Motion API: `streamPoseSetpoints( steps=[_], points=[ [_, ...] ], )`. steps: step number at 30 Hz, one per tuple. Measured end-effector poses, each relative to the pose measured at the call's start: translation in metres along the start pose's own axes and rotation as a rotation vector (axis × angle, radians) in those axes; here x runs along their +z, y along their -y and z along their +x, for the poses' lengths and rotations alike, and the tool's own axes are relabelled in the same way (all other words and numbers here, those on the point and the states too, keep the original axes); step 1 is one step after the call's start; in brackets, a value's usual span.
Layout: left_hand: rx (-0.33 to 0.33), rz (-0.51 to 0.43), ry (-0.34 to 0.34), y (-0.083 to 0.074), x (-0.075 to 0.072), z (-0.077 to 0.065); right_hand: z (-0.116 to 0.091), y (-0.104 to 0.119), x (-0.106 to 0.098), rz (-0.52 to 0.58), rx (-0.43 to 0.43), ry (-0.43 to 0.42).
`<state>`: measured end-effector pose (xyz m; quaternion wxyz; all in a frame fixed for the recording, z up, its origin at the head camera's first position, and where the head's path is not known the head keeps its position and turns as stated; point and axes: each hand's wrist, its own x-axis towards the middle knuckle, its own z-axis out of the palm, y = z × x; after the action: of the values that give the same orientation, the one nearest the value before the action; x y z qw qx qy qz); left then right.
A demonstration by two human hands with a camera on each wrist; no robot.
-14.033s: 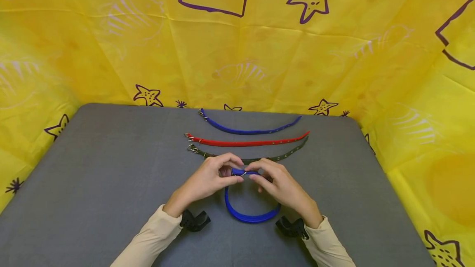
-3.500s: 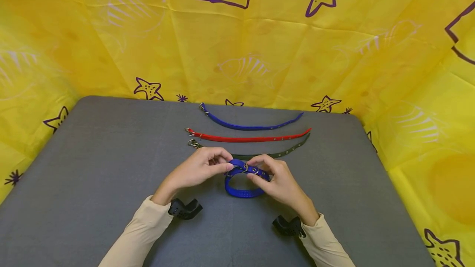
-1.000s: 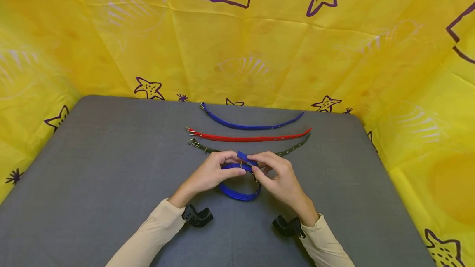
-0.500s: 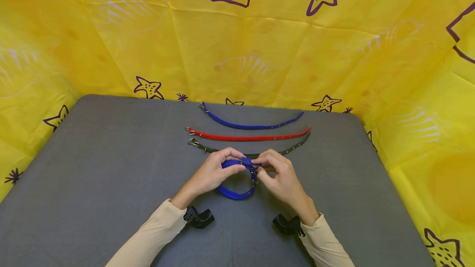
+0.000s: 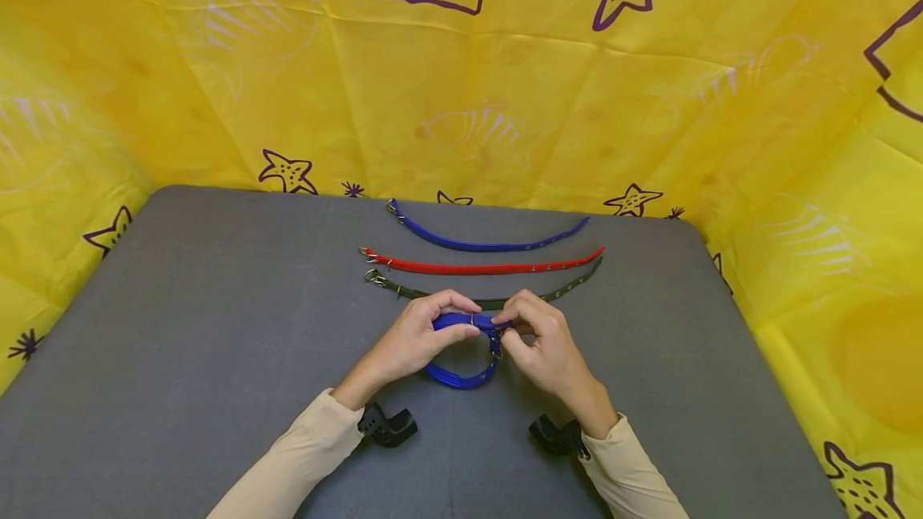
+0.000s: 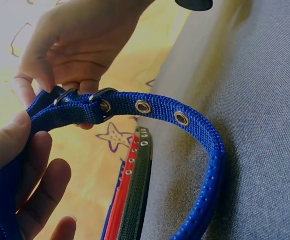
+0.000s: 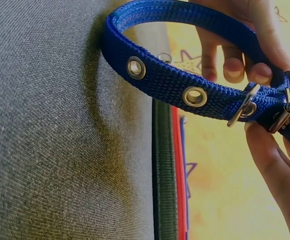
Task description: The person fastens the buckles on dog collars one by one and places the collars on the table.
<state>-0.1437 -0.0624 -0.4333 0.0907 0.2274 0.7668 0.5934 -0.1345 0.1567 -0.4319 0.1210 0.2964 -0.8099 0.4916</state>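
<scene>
A blue dog collar (image 5: 461, 380), bent into a loop, is held by both hands above the table. My left hand (image 5: 413, 345) grips the band on its left side, thumb in front and fingers behind. Its thumb (image 6: 5, 142) presses on the band in the left wrist view. My right hand (image 5: 554, 347) pinches the collar by the metal buckle (image 7: 282, 120). Next to the buckle sits a metal ring (image 7: 243, 106), and metal-rimmed eyelets (image 7: 194, 96) run along the strap. The strap's tip is partly hidden by the right fingers.
Behind the hands, a green collar (image 5: 570, 288), a red collar (image 5: 469, 268) and another blue collar (image 5: 476, 247) lie stretched out on the grey table (image 5: 216, 327). Yellow printed cloth (image 5: 469, 70) surrounds the table's back and sides.
The loop is smaller than 14 seconds ago. A second ago a short strap piece stuck up between the hands; it now lies flatter along the band. In the last half second the hands barely moved.
</scene>
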Motion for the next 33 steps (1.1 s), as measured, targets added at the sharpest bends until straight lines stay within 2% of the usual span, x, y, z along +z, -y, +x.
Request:
streamPoseSetpoints(
  steps=[11,17,23,28,33],
  points=[
    [0.009,-0.018,-0.001,-0.0003,0.0005,0.0,0.0001,-0.0004,0.0009,-0.015,-0.028,0.02],
    [-0.045,-0.039,-0.009,-0.0012,-0.0027,0.0001,0.0011,-0.0001,0.0011,-0.034,-0.044,0.05],
    [-0.097,-0.083,-0.037,-0.0008,-0.0045,0.0005,0.0005,-0.0016,0.0033,-0.032,0.017,0.042],
    [-0.099,-0.068,-0.047,0.0004,-0.0043,0.0007,0.0001,-0.0045,0.0051,-0.021,-0.012,0.032],
    [-0.08,-0.061,-0.053,0.0029,-0.0049,0.0009,0.0006,-0.0051,0.007,0.024,-0.043,0.061]
  ],
)
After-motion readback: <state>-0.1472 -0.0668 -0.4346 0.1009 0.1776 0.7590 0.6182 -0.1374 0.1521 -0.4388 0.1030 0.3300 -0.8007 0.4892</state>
